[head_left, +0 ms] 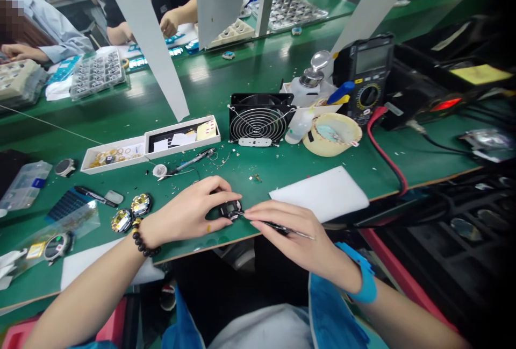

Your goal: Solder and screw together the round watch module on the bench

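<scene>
My left hand (185,212) grips a small black smartwatch body (230,210) at the bench's front edge, its fingers wrapped around the case. My right hand (282,230) pinches slim black-handled tweezers (278,226), whose tip touches the watch body. The fingers of both hands nearly meet there and hide much of the watch. A black bead bracelet (142,242) circles my left wrist, and a blue wrist strap (365,279) circles my right. Close to my left hand lie two round gold-and-black watch parts (122,220).
A white foam pad (320,194) lies right of my hands on the green bench mat (226,83). Behind stand a white parts box (149,144), a cooling fan (258,119) and a multimeter (365,77). Co-workers' hands (169,23) work beyond white dividers, among trays of parts.
</scene>
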`<state>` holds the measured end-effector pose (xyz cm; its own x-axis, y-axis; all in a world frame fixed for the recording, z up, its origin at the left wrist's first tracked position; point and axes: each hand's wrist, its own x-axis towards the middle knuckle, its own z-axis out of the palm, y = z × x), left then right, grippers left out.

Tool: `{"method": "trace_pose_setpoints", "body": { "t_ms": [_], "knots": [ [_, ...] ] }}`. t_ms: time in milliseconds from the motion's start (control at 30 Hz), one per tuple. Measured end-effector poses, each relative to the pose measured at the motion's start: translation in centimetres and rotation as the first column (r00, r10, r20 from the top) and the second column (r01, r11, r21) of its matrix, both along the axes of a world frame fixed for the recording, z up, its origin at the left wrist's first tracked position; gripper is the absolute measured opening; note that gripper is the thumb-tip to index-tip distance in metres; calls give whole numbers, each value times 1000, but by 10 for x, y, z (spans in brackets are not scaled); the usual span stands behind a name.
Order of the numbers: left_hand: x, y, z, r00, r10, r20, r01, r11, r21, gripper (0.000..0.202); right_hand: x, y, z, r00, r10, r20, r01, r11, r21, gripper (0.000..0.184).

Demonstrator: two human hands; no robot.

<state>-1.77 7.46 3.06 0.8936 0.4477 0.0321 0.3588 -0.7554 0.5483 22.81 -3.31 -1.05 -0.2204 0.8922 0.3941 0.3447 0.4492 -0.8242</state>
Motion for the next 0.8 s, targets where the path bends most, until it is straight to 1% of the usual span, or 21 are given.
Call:
{"method": "trace_pose_setpoints", "body": {
  "t_ms": [200, 333, 400, 500, 633, 733, 800],
  "knots": [
    [0, -1, 1, 1000, -15, -17, 14, 1000, -15, 45, 6, 3, 8, 998, -29, -50, 27, 998, -56, 23],
    [1, 0, 2, 999, -32, -10, 32, 999, -8, 47, 14, 3, 16, 1000, 5, -16, -7, 990, -139, 19],
    [2, 0, 2, 999, -40, -9, 40, 999, -8, 49, 17, 1, 19, 1000, 16, 26, -13, 992, -126, 20],
    [4, 0, 1, 999, -38, -6, 38, 999, -10, 55, 18, -1, 23, 997, 3, 78, 3, 998, -68, 22],
    [6, 1, -3, 1000, -13, 1, 13, 1000, -3, 64, 16, -3, 28, 994, -38, 105, 46, 996, -77, 21],
    [6, 0, -4, 1000, -9, 11, 10, 1000, -16, 58, 13, -3, 33, 994, -55, 94, 65, 993, -97, 22],
    [6, -1, -4, 1000, -14, 11, 14, 1000, -25, 54, 11, -2, 34, 995, -26, 95, 37, 993, -112, 22]
  ]
}}
